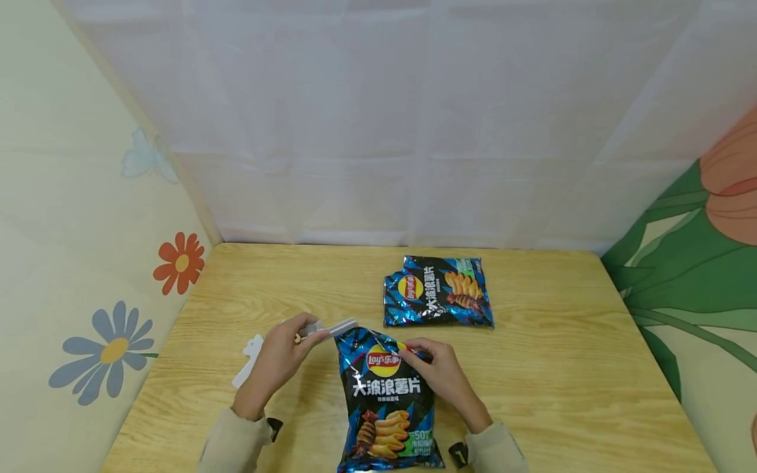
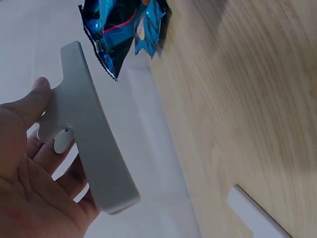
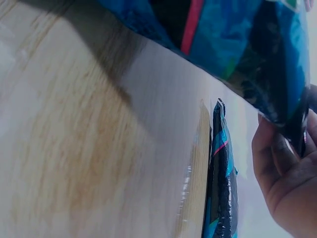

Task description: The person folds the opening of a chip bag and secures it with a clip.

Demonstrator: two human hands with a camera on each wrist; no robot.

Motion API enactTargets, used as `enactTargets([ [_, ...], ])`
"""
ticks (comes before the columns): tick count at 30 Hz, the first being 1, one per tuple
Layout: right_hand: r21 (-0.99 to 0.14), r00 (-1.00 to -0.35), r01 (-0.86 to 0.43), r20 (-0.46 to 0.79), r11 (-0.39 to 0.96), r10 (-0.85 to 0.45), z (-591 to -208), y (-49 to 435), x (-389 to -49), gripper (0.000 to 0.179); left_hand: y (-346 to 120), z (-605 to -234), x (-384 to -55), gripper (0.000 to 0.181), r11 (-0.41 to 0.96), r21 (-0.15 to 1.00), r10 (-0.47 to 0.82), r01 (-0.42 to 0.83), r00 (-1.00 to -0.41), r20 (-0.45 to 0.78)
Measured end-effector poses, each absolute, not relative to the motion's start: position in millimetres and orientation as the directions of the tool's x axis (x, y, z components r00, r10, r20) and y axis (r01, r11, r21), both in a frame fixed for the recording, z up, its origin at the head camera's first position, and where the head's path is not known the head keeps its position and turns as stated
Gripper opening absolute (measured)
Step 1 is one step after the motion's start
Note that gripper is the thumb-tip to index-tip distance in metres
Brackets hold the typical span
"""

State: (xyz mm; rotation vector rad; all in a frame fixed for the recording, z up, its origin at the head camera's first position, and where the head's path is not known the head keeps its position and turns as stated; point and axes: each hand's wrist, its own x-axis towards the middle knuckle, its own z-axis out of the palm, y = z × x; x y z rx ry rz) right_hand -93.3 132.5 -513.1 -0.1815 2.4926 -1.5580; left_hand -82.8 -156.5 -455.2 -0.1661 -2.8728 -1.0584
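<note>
Spare clip (image 1: 248,360): It is lying on the counter (image 1: 550,368), just left of the left hand; in my judgement, an outward swing of that forearm could knock it.
Left hand (image 1: 278,355): Its thumb and curled fingers are holding the held clip (image 2: 89,124) by its handle side; the grip is looking light, so the clip could twist under a strong push.
Held clip: Its bar is pointing from the left hand toward the front bag's top left corner; I cannot tell if they are touching. A slanted approach could catch only the corner.
Front bag (image 1: 387,394): It is lying between the hands and extending nearer to the person; its slick film could slide or wrinkle, and squeezing could spill chips if the top is open, which I cannot tell.
Back bag (image 1: 440,292): It is resting beyond both hands, well apart, so risk seems small.
Right hand (image 1: 440,371): It is pinching the front bag's top right corner; uneven pulling could crease or tear the film.
</note>
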Motion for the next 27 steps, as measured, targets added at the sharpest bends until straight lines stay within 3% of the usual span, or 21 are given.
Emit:
enactTargets([
  [15, -0.899, -0.971, 0.007, -0.11, 0.439, -0.211, -511.5, 131.6, -93.5, 0.021, -142.5, -449.9, -94.2, 0.024, 0.807, 0.535, 0.179, 0.252, -0.966, 0.186],
  [27, -0.893, -0.971, -0.009, -0.099, 0.45, -0.216, -511.9, 131.1, -93.9, 0.02, -137.5, -445.1, -105.2, 0.014, 0.746, 0.526, 0.307, 0.407, -0.912, 0.27],
])
